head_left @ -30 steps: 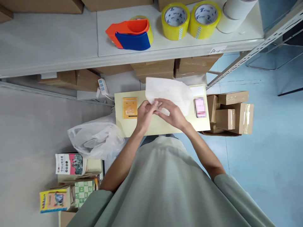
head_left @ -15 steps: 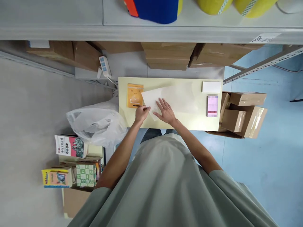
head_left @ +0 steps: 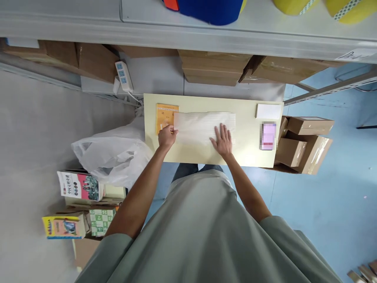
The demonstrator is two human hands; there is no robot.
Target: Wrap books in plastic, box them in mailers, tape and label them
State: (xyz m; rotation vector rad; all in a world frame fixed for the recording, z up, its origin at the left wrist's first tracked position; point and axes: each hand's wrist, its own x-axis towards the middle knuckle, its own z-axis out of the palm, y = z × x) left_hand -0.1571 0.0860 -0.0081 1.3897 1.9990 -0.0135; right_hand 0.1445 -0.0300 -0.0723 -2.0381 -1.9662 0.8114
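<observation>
A thin, whitish, see-through sheet [head_left: 200, 127], perhaps a flat packing bag, lies lengthwise on a small cream table [head_left: 188, 153]. My left hand [head_left: 167, 136] is closed in a pinch at the sheet's left end, over the lower part of an orange booklet [head_left: 166, 114]. Fingers spread, my right hand [head_left: 223, 140] rests flat on the sheet's right part. The sheet's left end overlaps the booklet's right edge. On the table's right side lie a white flat box or card stack [head_left: 268, 111] and a pink blurred item [head_left: 268, 136], apart from both hands.
Beyond the table runs a grey shelf [head_left: 165, 33] with a blue and orange tape dispenser [head_left: 210, 10]; cartons [head_left: 212, 65] and a power strip [head_left: 124, 76] sit below. Small boxes [head_left: 306, 145] stand right. A white plastic bag [head_left: 114, 153] and books [head_left: 81, 185] are at left.
The sheet has come down from the air onto the table and now lies straight. My right hand has slid right and flattened; my left moved left. The view has tilted down.
</observation>
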